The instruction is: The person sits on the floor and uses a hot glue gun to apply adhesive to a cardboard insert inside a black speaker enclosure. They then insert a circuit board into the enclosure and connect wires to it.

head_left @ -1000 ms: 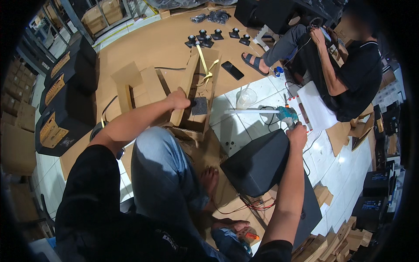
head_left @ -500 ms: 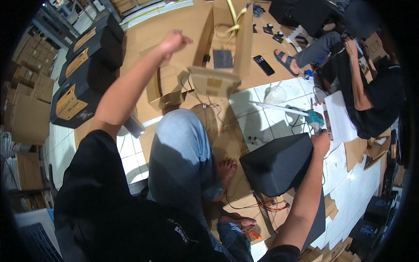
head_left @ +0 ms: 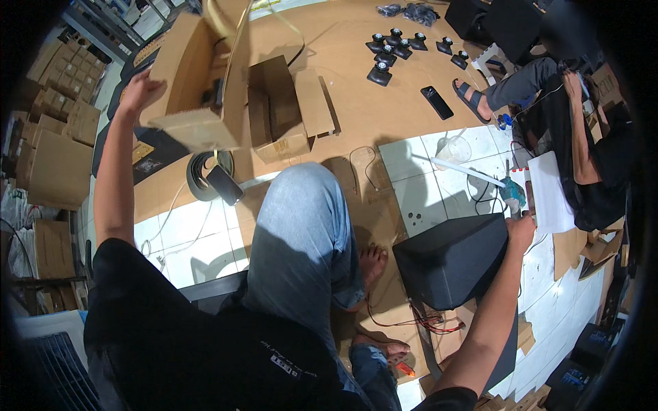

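My left hand (head_left: 142,92) is closed at the left edge of a long open cardboard box (head_left: 188,130), raised and tilted, with some dark items and a pale yellow strap in it. Out at the right, my right hand (head_left: 522,229) is closed round the handle of a teal glue gun (head_left: 513,194), from which a long white glue stick (head_left: 466,170) runs out. Under my right forearm stands a black box-shaped cabinet (head_left: 449,257), with red and black wires (head_left: 428,319) beside it. Another open cardboard box (head_left: 277,113) rests on the cardboard-covered floor in front of my knee.
Several small black parts (head_left: 389,51) and a phone (head_left: 436,103) lie ahead. A tape roll (head_left: 203,179) sits left of my knee. At the right another person (head_left: 589,154) sits beside a white sheet (head_left: 550,192). Black cabinets (head_left: 147,154) line the left, near stacked cartons (head_left: 58,168).
My left hand and the cardboard box have swung left, uncovering the small black parts and the box beneath. The right hand keeps its place by the black cabinet with the glue gun.
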`<state>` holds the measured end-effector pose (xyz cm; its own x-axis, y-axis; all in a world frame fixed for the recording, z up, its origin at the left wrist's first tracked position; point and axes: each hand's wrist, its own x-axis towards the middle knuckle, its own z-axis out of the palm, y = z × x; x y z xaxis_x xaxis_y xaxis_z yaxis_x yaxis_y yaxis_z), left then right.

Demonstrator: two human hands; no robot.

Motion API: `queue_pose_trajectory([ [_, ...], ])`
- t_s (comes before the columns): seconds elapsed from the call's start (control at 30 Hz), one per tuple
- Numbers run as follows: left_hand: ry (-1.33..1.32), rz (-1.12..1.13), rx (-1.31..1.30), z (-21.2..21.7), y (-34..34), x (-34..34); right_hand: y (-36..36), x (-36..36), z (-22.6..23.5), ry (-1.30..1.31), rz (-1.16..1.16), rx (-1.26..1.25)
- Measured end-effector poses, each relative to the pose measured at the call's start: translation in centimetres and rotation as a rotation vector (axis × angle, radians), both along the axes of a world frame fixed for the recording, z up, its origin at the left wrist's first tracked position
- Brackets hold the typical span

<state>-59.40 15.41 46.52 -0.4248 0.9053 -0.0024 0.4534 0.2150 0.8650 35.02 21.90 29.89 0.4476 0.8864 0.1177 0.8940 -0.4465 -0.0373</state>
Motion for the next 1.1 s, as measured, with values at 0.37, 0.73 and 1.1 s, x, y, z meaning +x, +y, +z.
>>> queue_pose_trajectory([
  [0.37, -0.151, 0.094, -0.057, -13.7, -3.7, -1.8, 0.1, -0.4, 0.1, 0.028, -0.030, -0.010],
  [0.73, -0.542, -0.118, -0.150, -20.6, -1.3, 4.4, -0.1, -0.1, -0.3, 0.020, 0.014, 0.031],
  [1.1, -0.172, -0.035, -0.152, -21.3, -1.8, 1.8, 0.0, -0.3, 0.1, 0.028, -0.030, -0.010],
])
